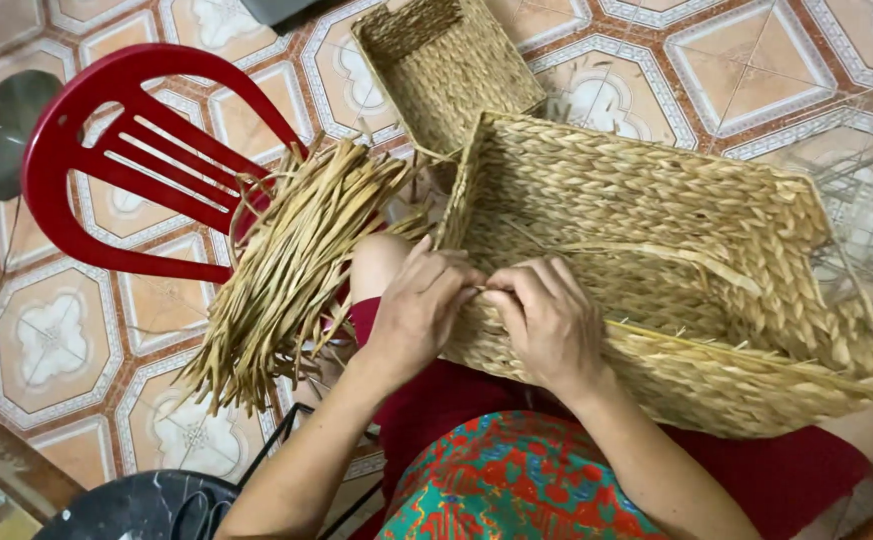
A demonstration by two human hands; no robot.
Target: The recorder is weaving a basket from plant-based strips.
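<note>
A large woven straw basket [677, 250] lies tilted across my lap, its open side facing me. My left hand [419, 305] pinches the basket's near rim, fingers closed on the weave. My right hand [547, 318] presses against the same rim just beside it, thumb and fingers closed on a straw strand. The two hands almost touch. A bundle of loose dry straw strands [292, 270] rests to the left of my knee, fanned out over the chair.
A smaller woven basket [447, 65] stands on the tiled floor behind the big one. A red plastic chair [137, 150] is at the left under the straw. A dark round stool top with scissors [147, 505] sits bottom left.
</note>
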